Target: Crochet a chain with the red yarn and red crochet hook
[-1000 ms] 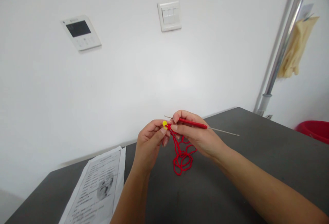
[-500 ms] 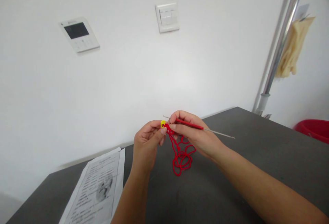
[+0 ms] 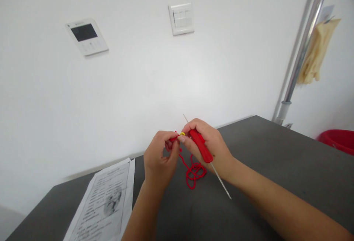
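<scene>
Above the one dark table [image 3: 226, 208], two hands meet. The left hand [image 3: 162, 152] has its thumb and forefinger clamped together on a small piece of red yarn [image 3: 195, 176]; the rest of that single strand hangs down and lies in loose loops on the table just below. The right hand [image 3: 211, 143] has its thumb and forefinger closed about one yellow ring [image 3: 182, 134], right beside the left fingertips, and also holds one hook [image 3: 201, 147], its red handle slanting across the fingers, a thin metal shaft at each end.

Left of the hands lies printed paper [image 3: 107, 196], how many sheets I cannot tell, with one grey picture; its lines are too blurred to read. On the wall are one panel [image 3: 87, 36] with one dark screen, its lettering illegible, and one switch plate [image 3: 181, 18] with three rockers.
</scene>
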A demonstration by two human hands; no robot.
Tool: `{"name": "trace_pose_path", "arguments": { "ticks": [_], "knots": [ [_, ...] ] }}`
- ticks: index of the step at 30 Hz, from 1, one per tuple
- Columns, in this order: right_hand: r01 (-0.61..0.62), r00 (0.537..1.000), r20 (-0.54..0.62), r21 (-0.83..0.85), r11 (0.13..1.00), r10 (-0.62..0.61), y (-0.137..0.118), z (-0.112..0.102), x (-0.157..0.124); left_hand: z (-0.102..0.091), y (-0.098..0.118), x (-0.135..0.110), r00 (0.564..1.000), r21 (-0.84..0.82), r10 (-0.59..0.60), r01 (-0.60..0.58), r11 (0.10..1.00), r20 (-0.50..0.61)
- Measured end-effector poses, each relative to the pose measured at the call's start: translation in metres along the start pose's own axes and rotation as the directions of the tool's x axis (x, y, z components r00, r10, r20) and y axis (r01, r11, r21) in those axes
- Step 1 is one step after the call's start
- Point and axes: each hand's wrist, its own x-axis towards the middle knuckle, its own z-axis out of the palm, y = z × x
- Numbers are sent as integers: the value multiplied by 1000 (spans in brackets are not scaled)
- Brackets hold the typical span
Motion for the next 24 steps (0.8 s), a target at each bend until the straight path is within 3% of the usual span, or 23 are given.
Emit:
{"name": "trace_pose_path", "arguments": {
  "ticks": [3, 6, 11, 18, 24],
  "knots": [
    [61, 998, -15, -33, 998, -61, 2, -1, 0, 3, -1, -3, 999, 17, 7, -7, 1000, -31],
    [179, 981, -68, -42, 983, -182, 4, -1, 0, 4, -1, -4, 985, -175, -164, 153, 973, -49],
    [401, 905, -127, -66, 914, -406, 10, 2, 1, -1, 7, 0, 916, -370, -362, 401, 838, 173],
    [449, 877, -123, -141, 883, -465, 10, 2, 0, -7, 3, 5, 857, -483, -385, 512, 711, 341],
    [397, 915, -40, -102, 912, -402, 8, 1, -1, -9, 6, 10, 752, -517, -479, 659, 546, 453]
  ]
}}
